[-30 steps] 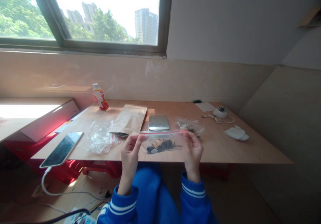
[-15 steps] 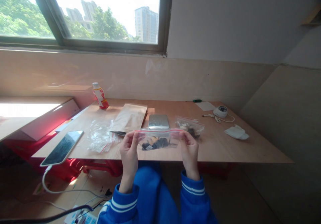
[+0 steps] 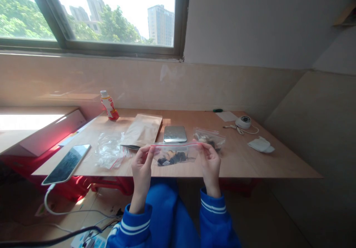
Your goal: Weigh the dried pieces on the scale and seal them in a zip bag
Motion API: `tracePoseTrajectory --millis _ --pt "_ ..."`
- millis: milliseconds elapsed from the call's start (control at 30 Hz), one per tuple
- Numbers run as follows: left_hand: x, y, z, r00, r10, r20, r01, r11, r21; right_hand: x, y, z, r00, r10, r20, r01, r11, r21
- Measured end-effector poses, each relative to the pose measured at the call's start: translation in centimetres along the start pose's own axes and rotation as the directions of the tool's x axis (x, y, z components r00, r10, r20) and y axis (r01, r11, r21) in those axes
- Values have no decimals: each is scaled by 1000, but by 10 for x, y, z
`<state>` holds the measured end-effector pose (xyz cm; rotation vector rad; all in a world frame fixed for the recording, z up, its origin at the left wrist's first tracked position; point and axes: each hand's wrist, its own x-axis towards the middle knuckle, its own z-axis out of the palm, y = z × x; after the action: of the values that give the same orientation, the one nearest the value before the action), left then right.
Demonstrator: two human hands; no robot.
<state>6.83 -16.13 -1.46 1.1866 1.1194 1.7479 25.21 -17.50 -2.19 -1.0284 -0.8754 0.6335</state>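
A clear zip bag with a red seal strip is stretched between my two hands over the table's front edge. Dark and yellowish pieces lie inside it, too unclear to name. My left hand pinches the bag's top left corner between thumb and fingers. At the opposite corner my right hand pinches the same strip. Behind the bag sits a small flat scale with a shiny top. Just beyond my right hand lies another clear zip bag with dark contents.
Left of my hands are empty clear bags, a kraft paper pouch, a phone on a cable and a bottle. To the right are a white dome camera, a crumpled white tissue, paper and a green-handled tool.
The view has shifted slightly, so everything on the table appears a little further left. Both hands keep their pinch on the bag; my right fingers have moved slightly along the strip.
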Motion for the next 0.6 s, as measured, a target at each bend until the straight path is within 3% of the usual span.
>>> tracePoseTrajectory --millis 167,400,600 --pt "1 -2 1 1000 -14 21 14 999 33 -1 3 3 999 -12 -38 13 1000 18" --pt "2 -4 12 999 16 -39 -13 998 56 -1 5 3 997 10 -79 -4 997 76" --pt "2 -8 23 989 -140 -38 123 948 -292 -6 12 15 989 117 90 -130 979 158"
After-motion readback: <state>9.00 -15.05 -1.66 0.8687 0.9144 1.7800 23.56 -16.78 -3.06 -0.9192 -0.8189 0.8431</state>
